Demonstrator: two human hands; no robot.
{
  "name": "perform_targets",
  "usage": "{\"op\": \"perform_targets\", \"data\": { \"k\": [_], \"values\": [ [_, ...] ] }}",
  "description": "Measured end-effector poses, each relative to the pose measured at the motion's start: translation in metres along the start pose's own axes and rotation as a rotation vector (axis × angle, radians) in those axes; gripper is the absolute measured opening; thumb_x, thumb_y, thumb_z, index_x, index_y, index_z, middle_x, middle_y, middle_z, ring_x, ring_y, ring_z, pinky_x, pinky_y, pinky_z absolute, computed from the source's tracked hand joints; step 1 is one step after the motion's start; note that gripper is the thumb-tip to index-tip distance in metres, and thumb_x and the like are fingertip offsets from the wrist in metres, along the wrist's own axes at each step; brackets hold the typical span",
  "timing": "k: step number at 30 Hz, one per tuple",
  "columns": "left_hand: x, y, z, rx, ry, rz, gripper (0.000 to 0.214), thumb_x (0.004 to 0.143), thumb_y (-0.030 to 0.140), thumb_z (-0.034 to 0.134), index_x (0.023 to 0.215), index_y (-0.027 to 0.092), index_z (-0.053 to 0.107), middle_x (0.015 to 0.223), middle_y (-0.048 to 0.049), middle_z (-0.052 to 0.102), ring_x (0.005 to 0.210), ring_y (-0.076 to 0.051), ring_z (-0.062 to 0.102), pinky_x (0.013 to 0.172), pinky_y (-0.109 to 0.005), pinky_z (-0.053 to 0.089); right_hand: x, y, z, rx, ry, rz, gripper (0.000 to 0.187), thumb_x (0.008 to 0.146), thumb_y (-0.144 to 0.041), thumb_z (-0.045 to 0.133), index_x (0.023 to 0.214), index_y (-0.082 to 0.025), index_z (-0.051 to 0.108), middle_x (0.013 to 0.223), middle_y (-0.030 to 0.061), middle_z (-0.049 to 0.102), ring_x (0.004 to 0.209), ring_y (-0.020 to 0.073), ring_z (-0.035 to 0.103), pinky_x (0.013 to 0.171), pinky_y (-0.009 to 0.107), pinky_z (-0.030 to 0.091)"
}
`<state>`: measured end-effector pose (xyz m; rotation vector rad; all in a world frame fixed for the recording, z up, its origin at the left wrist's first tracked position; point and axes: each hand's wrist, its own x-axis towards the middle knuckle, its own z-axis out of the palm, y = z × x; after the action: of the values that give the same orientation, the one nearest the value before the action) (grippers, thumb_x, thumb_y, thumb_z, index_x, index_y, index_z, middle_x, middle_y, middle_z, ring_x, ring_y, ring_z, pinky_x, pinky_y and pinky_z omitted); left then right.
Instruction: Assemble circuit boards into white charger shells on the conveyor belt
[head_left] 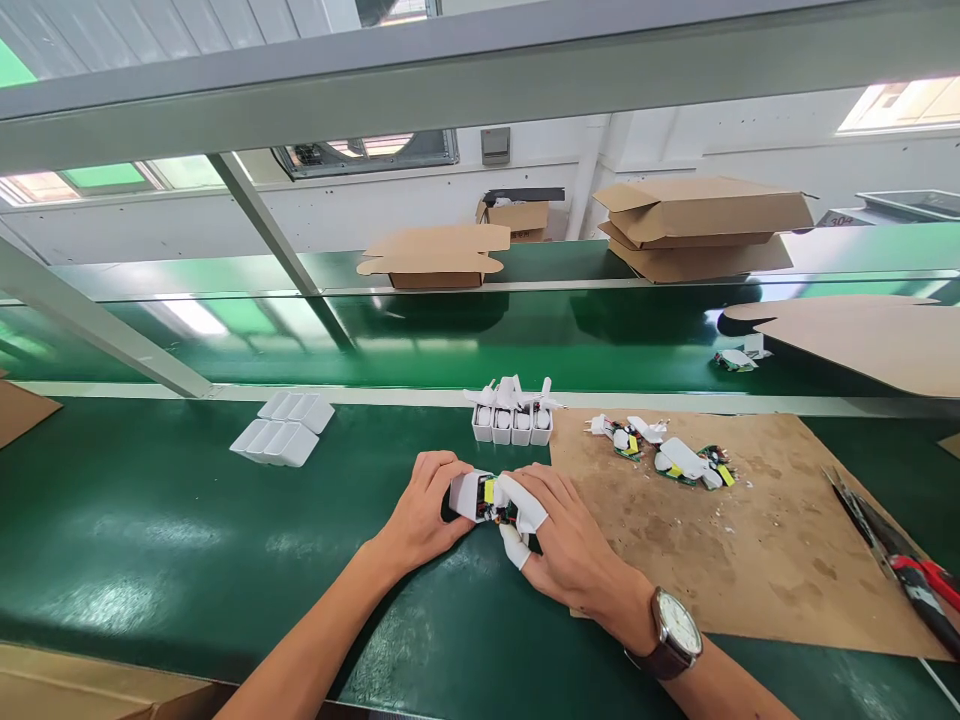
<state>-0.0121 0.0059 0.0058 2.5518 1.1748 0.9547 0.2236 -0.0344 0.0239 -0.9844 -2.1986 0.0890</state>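
My left hand is closed around a small white plastic casing in front of me. A circuit board with a yellow part sits at the casing's right end; how far it lies inside I cannot tell. My right hand, with white coverings on some fingertips, is closed on the board from the right. Just beyond my hands stands a row of white casings with white parts sticking out of their tops. To the right, more circuit boards with yellow and white parts lie on a brown cardboard sheet.
White empty casings stand to the left on the green table. Tweezers and red-handled pliers lie at the right. Behind are a green conveyor, cardboard boxes and a metal frame post.
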Motion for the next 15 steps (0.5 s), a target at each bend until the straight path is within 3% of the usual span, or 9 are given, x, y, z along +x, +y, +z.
{"op": "perform_targets", "data": {
  "k": [15],
  "values": [
    [0.0,0.0015,0.0016,-0.036,-0.023,-0.004,0.052,0.081,0.013,0.071,0.127,0.024,0.049,0.118,-0.0098,0.056,0.112,-0.028,0.056,0.096,-0.045,0.053,-0.0012,-0.0003,0.0021,0.025,-0.009,0.001,0.063,0.089,-0.008,0.053,0.15,-0.013,0.039,0.128,0.0179,0.064,0.119,0.033,0.057,0.1,0.056,0.054]
  ]
}}
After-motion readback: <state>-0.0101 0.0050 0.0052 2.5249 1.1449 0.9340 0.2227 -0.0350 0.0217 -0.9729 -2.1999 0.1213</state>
